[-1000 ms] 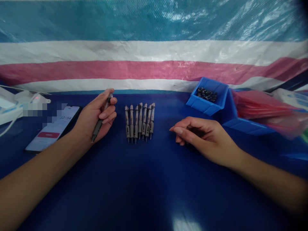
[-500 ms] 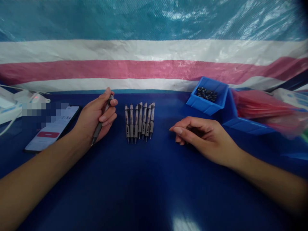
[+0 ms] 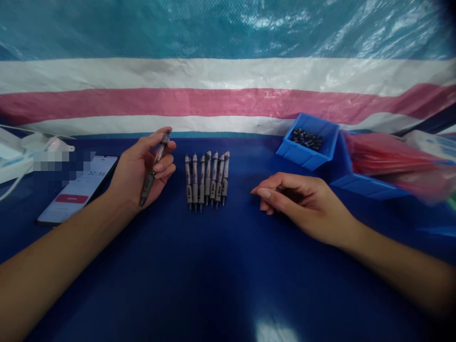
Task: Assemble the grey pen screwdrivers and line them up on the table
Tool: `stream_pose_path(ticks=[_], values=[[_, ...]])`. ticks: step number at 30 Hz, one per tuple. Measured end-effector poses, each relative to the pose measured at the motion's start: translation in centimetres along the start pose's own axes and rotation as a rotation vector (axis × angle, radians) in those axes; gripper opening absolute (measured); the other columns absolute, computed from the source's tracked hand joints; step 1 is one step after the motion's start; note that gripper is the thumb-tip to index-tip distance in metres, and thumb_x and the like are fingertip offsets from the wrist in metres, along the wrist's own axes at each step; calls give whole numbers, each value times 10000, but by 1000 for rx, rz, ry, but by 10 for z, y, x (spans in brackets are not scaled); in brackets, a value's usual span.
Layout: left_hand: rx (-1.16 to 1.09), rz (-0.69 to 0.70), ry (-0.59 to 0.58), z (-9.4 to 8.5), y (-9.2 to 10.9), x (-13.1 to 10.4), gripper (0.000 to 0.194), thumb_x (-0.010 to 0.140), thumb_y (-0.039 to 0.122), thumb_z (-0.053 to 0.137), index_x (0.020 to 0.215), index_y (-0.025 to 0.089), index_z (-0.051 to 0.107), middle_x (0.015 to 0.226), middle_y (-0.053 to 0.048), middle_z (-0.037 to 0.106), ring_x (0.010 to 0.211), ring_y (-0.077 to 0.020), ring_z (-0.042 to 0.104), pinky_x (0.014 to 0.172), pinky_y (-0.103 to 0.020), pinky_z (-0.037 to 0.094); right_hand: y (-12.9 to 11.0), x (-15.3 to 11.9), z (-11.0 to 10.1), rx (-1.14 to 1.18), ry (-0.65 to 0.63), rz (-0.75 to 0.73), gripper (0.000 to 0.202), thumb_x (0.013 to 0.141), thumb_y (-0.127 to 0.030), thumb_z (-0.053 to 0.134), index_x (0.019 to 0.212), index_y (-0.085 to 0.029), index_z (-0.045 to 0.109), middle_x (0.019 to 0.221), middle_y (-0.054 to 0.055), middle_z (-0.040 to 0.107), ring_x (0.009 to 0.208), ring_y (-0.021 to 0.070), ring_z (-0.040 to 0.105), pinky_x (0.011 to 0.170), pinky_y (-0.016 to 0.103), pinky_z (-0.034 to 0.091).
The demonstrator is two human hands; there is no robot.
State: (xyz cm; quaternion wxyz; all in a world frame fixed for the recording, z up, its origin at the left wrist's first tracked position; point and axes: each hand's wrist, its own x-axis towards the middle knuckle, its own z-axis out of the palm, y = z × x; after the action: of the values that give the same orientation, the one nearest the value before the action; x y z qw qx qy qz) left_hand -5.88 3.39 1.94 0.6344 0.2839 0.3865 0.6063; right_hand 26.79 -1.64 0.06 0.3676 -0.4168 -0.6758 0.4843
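Observation:
My left hand (image 3: 140, 168) is closed around a retractable pen (image 3: 154, 168) with a clear barrel and a dark grey grip. The pen slants across the palm, grip end down, and a fingertip is at its top end. No writing point shows at the lower end. To the right of this hand, several similar pens (image 3: 208, 180) lie side by side in a row on the blue table (image 3: 199, 266), grips toward me. My right hand (image 3: 299, 204) rests on the table right of the row, fingers curled and thumb against the index finger. Nothing shows in it.
A blue bin (image 3: 308, 159) holds small black parts (image 3: 307, 139). Beside it a second blue bin (image 3: 366, 185) contains red plastic bags (image 3: 388, 154). A phone (image 3: 80, 190) lies left of my left hand, near a white power strip (image 3: 17, 154). Striped sheeting (image 3: 213, 102) hangs behind.
The pen in my left hand has turned slightly and shifted up and right with the hand. Its point, visible at the lower end before, no longer shows. My right hand has stayed put.

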Motion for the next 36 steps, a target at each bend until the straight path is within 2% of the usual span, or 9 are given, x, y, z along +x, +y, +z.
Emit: stream_pose_path(ticks=[7,14,19,25,31,36], values=[[-30,-14,-27,-1,0,0,172,1169,169,630,1075,178,773,856,-1,678,462,-37,432,422,-170,398,1,1,0,2,-3,-7,252,1027,-470,917,991,-224,876,828,17,806,702,116,736,674,202,621],[22,-3,-21,-2,0,-1,394,1164,113,563,780,182,619,806,14,650,414,-27,359,428,-198,419,2,0,0,-15,-7,-15,271,1065,-483,871,1000,-220,869,835,21,802,714,120,740,681,213,621],[-5,1,-12,0,-1,-1,305,1197,158,588,913,182,697,834,24,670,427,-17,403,420,-176,396,2,1,0,-15,-10,-9,260,1062,-477,876,1001,-225,869,842,17,804,715,114,738,680,205,614],[11,-11,8,0,-2,0,391,1214,162,576,828,179,638,824,27,674,429,-14,400,442,-176,418,1,0,-1,-24,-18,-9,270,1063,-486,873,997,-224,868,844,26,804,723,130,742,686,226,625],[-24,21,-47,-6,-6,5,191,1195,234,690,1032,186,779,870,23,706,460,-5,436,418,-151,392,0,0,0,-19,-11,-5,271,1063,-487,870,997,-224,867,836,22,801,716,127,740,680,226,625],[16,32,-27,-6,-7,5,129,1148,215,756,1028,181,792,893,5,721,474,-5,453,429,-144,413,1,0,0,-18,-8,-10,282,1068,-494,863,1015,-217,869,841,24,802,714,129,739,678,234,626]])
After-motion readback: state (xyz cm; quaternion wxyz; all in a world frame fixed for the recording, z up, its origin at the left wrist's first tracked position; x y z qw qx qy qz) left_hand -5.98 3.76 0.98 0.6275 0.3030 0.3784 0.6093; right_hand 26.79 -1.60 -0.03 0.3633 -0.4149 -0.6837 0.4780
